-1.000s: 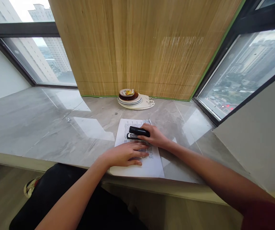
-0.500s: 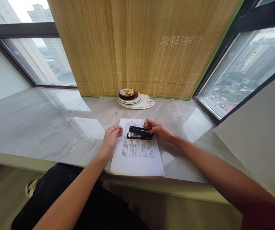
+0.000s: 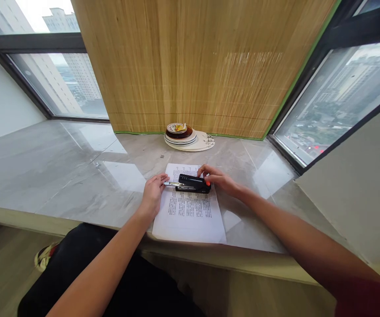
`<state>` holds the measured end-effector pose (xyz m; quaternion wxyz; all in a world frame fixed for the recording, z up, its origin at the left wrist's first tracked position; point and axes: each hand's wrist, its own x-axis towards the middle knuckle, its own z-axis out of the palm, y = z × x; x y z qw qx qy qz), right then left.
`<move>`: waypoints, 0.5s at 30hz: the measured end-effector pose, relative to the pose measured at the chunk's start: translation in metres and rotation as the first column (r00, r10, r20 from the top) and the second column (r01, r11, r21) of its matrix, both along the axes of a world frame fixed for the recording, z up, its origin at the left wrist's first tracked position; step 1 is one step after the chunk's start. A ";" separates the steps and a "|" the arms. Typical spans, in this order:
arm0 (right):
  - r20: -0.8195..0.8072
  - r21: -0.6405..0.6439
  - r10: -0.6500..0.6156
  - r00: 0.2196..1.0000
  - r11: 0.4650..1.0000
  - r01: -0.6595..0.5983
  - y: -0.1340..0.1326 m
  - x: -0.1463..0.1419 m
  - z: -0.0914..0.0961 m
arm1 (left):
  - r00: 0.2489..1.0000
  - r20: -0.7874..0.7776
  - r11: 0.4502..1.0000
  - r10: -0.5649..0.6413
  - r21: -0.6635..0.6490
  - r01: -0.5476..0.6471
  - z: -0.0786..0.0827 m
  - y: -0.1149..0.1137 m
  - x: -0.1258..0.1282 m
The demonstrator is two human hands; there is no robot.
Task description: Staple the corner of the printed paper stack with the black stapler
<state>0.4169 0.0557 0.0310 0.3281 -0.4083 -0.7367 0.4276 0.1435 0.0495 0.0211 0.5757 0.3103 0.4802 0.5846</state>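
A black stapler [image 3: 193, 184] lies across the upper part of a printed stack of paper [image 3: 190, 229]. Its metal staple tray [image 3: 172, 183] sticks out of the front end, to the left. My right hand [image 3: 218, 178] grips the rear of the stapler, thumb at the red button [image 3: 207, 182] and fingers bent over the far side. At the paper's left edge rests my left hand [image 3: 154, 189], fingers extended and close together. Its fingertips are right by the tip of the staple tray; whether they touch it I cannot tell.
Behind the paper, a stack of plates and a brown dish [image 3: 179, 134] stands on a white oval plate [image 3: 205, 141]. Small bits [image 3: 162, 156] lie on the grey marble sill [image 3: 61, 176]. A bamboo blind [image 3: 190, 66] hangs at the back between windows.
The staple tray has slid out of the stapler's front toward my left hand. My right hand stays at the rear button. The paper has hardly moved.
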 end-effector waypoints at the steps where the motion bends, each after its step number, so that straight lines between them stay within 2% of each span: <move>1: 0.072 0.055 -0.004 0.997 0.998 0.000 -0.002 -0.003 -0.001 | 1.000 0.005 1.000 -0.002 -0.002 0.002 0.001 0.000 -0.001; 3: 0.195 0.165 -0.018 0.981 0.986 -0.015 -0.006 -0.009 -0.002 | 1.000 0.012 1.000 -0.004 -0.002 0.004 0.002 -0.001 -0.002; 5: 0.250 0.243 -0.039 0.968 0.970 -0.023 -0.010 -0.015 -0.003 | 1.000 0.015 1.000 -0.008 -0.008 0.008 0.005 -0.002 -0.001; 9: 0.164 0.408 -0.049 0.985 0.913 -0.022 -0.015 -0.020 -0.006 | 0.999 0.033 0.999 0.008 -0.052 -0.006 0.013 -0.004 0.001; 12: 0.142 0.630 -0.110 0.984 0.777 -0.004 -0.019 -0.018 -0.007 | 0.992 0.126 0.995 -0.004 -0.098 0.016 0.018 -0.005 0.003; 15: 0.302 0.748 -0.138 0.943 0.648 -0.145 -0.024 -0.016 -0.004 | 0.968 0.242 0.983 -0.072 -0.145 0.109 0.020 -0.005 0.004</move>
